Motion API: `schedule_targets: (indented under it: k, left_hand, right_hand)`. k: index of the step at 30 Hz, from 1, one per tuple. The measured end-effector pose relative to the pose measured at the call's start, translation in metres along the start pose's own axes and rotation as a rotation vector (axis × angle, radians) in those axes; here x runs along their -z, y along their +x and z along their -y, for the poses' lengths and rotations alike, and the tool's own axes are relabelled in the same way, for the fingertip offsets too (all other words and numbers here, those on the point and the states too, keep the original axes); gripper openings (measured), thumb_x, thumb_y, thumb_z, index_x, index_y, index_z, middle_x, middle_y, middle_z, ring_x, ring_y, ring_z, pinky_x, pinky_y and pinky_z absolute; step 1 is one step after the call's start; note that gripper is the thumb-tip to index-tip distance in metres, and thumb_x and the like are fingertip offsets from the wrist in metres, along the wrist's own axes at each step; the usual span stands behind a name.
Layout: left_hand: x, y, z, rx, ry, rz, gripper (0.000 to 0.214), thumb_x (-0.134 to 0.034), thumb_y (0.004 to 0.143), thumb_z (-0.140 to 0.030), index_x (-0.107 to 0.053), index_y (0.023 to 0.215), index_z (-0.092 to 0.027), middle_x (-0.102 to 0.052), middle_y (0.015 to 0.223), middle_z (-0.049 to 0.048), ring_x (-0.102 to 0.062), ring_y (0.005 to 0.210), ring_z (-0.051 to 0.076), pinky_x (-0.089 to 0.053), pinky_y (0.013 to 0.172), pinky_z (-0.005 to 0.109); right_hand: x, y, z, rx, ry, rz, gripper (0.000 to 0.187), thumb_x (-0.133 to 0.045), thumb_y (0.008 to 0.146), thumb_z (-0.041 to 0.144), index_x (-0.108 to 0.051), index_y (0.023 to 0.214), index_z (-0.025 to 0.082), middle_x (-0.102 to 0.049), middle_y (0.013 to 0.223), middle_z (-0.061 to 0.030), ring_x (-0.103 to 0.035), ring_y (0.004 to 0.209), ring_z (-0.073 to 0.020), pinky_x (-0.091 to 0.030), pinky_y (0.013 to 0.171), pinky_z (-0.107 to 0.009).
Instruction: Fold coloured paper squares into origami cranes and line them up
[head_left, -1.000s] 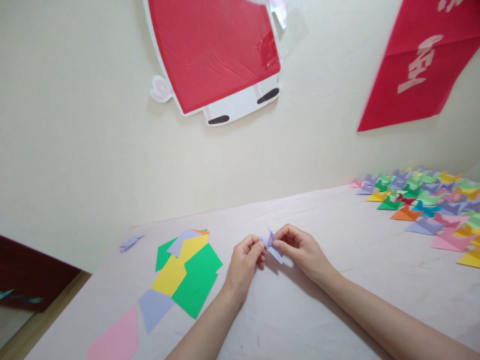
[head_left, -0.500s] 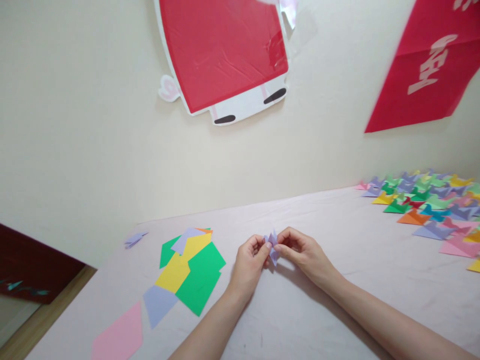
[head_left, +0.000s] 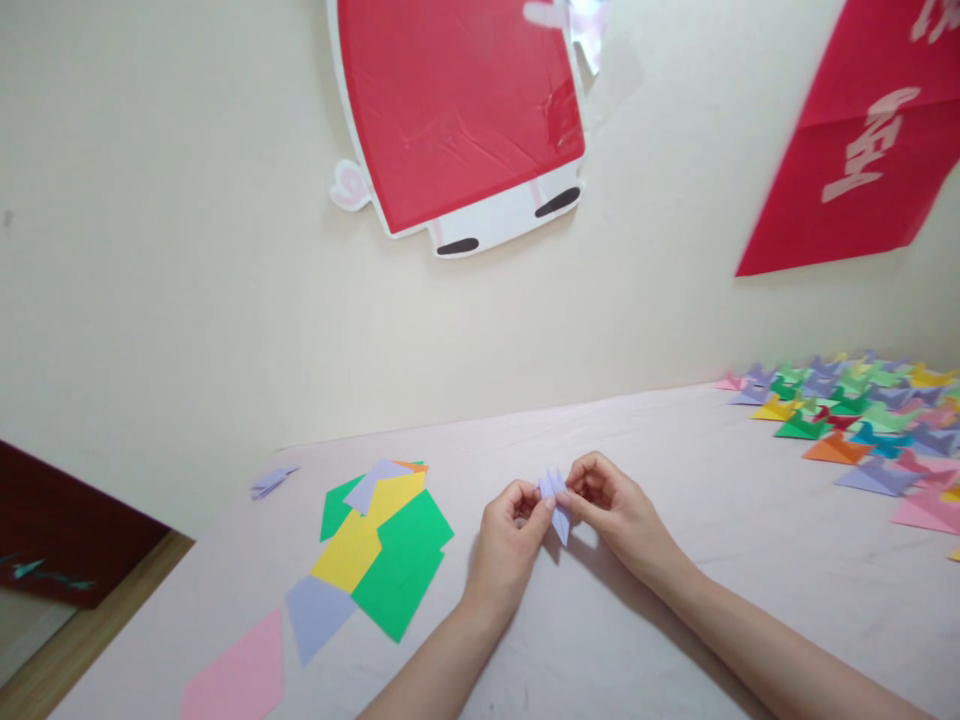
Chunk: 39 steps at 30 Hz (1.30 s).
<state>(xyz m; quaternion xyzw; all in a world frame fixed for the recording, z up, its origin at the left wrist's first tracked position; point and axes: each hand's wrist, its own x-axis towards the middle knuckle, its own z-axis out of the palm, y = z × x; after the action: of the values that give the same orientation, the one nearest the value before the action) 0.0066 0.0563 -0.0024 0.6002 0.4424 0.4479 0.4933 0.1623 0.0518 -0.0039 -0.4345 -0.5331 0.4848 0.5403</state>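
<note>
A small lavender piece of folded origami paper point(head_left: 561, 520) is pinched between my two hands, just above the pale tablecloth point(head_left: 630, 640). It has a long point facing down toward me and narrow tips at the top. My left hand point(head_left: 512, 530) grips its left side between thumb and curled fingers. On the right side, the thumb and forefinger of my right hand point(head_left: 616, 508) press the paper. My fingers partly cover its edges.
Flat coloured paper pieces, among them a green sheet point(head_left: 401, 580) and a pink sheet point(head_left: 238, 672), lie to the left. Farther left is a folded lavender piece point(head_left: 274, 482). Several rows of folded paper birds point(head_left: 874, 420) stand at the right, near the wall point(head_left: 225, 330).
The folded lavender paper has been turned and flattened, so its long point now faces down. Both hands keep hold of it, and the view has shifted slightly.
</note>
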Motion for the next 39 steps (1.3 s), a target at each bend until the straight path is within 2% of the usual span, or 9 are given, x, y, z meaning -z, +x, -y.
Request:
schedule_targets:
  k: [4, 10, 12, 15, 19, 25, 32, 35, 39]
  left_hand:
    - [-0.0011, -0.0004, 0.0001, 0.002, -0.015, -0.002, 0.021, -0.060, 0.083, -0.035, -0.056, 0.075, -0.017, -0.053, 0.067, -0.0022, -0.047, 0.064, 0.013, -0.037, 0.062, 0.023]
    - [-0.0008, -0.0020, -0.0031, -0.013, -0.029, -0.033, 0.020, -0.062, 0.083, -0.034, -0.059, 0.075, -0.016, -0.057, 0.068, -0.0014, -0.049, 0.064, 0.013, -0.038, 0.062, 0.022]
    - [0.0001, -0.0021, -0.0052, 0.000, -0.051, -0.049, 0.021, -0.064, 0.081, -0.036, -0.060, 0.074, -0.017, -0.055, 0.063, -0.0029, -0.047, 0.057, 0.011, -0.037, 0.056, 0.021]
    - [0.0004, -0.0017, -0.0065, 0.059, -0.128, -0.040, 0.024, -0.066, 0.078, -0.040, -0.059, 0.076, -0.017, -0.052, 0.055, -0.0047, -0.044, 0.048, 0.010, -0.033, 0.047, 0.020]
    - [-0.0022, -0.0014, -0.0041, 0.067, -0.239, -0.048, 0.024, -0.069, 0.076, -0.038, -0.059, 0.080, -0.016, -0.062, 0.068, 0.0005, -0.057, 0.059, 0.013, -0.042, 0.054, 0.022]
    - [-0.0040, -0.0018, -0.0027, 0.008, -0.207, -0.104, 0.016, -0.070, 0.076, -0.029, -0.058, 0.076, -0.017, -0.059, 0.069, -0.0020, -0.054, 0.064, 0.012, -0.041, 0.061, 0.022]
    - [-0.0039, -0.0013, -0.0001, 0.003, -0.234, -0.119, 0.017, -0.069, 0.075, -0.027, -0.057, 0.080, -0.017, -0.063, 0.075, 0.0010, -0.059, 0.074, 0.015, -0.044, 0.070, 0.025]
    - [-0.0048, -0.0016, 0.0014, 0.015, -0.221, -0.129, 0.019, -0.070, 0.075, -0.029, -0.056, 0.081, -0.017, -0.062, 0.075, 0.0010, -0.059, 0.072, 0.016, -0.044, 0.069, 0.026]
    - [-0.0061, -0.0022, 0.0011, 0.018, -0.215, -0.171, 0.020, -0.071, 0.073, -0.027, -0.054, 0.079, -0.018, -0.058, 0.073, -0.0010, -0.057, 0.070, 0.014, -0.044, 0.067, 0.025]
  right_hand:
    - [-0.0018, -0.0009, 0.0015, -0.021, 0.034, -0.006, 0.035, -0.072, 0.077, 0.043, -0.048, 0.094, 0.023, -0.053, 0.066, 0.0070, -0.050, 0.061, -0.0120, -0.039, 0.060, -0.024]
    - [-0.0044, -0.0017, 0.0034, -0.012, 0.054, -0.020, 0.038, -0.072, 0.076, 0.045, -0.052, 0.100, 0.023, -0.052, 0.069, 0.0057, -0.051, 0.064, -0.0132, -0.040, 0.063, -0.026]
    - [-0.0045, -0.0007, 0.0035, -0.019, 0.065, -0.025, 0.041, -0.072, 0.074, 0.048, -0.054, 0.102, 0.023, -0.053, 0.070, 0.0048, -0.052, 0.066, -0.0145, -0.041, 0.063, -0.027]
    - [-0.0039, 0.0004, 0.0040, -0.066, 0.040, -0.020, 0.041, -0.072, 0.072, 0.053, -0.058, 0.093, 0.022, -0.053, 0.067, 0.0040, -0.050, 0.062, -0.0140, -0.040, 0.058, -0.027]
    - [-0.0041, -0.0013, 0.0064, -0.109, -0.006, 0.014, 0.037, -0.068, 0.075, 0.055, -0.058, 0.076, 0.019, -0.052, 0.060, 0.0045, -0.042, 0.050, -0.0100, -0.034, 0.048, -0.024]
    - [-0.0058, -0.0024, 0.0091, -0.064, 0.009, -0.003, 0.031, -0.070, 0.075, 0.049, -0.061, 0.075, 0.019, -0.061, 0.070, 0.0009, -0.052, 0.061, -0.0133, -0.044, 0.059, -0.026]
    - [-0.0043, -0.0010, 0.0086, -0.071, -0.066, -0.032, 0.038, -0.072, 0.071, 0.054, -0.057, 0.065, 0.019, -0.056, 0.060, 0.0019, -0.051, 0.060, -0.0144, -0.041, 0.060, -0.027]
    - [-0.0047, -0.0006, 0.0074, -0.081, -0.037, -0.032, 0.039, -0.074, 0.069, 0.054, -0.053, 0.068, 0.021, -0.056, 0.060, 0.0024, -0.051, 0.058, -0.0139, -0.041, 0.056, -0.026]
    - [-0.0073, -0.0022, 0.0052, -0.042, 0.021, -0.061, 0.039, -0.076, 0.070, 0.049, -0.050, 0.083, 0.022, -0.057, 0.066, 0.0036, -0.055, 0.061, -0.0142, -0.042, 0.057, -0.025]
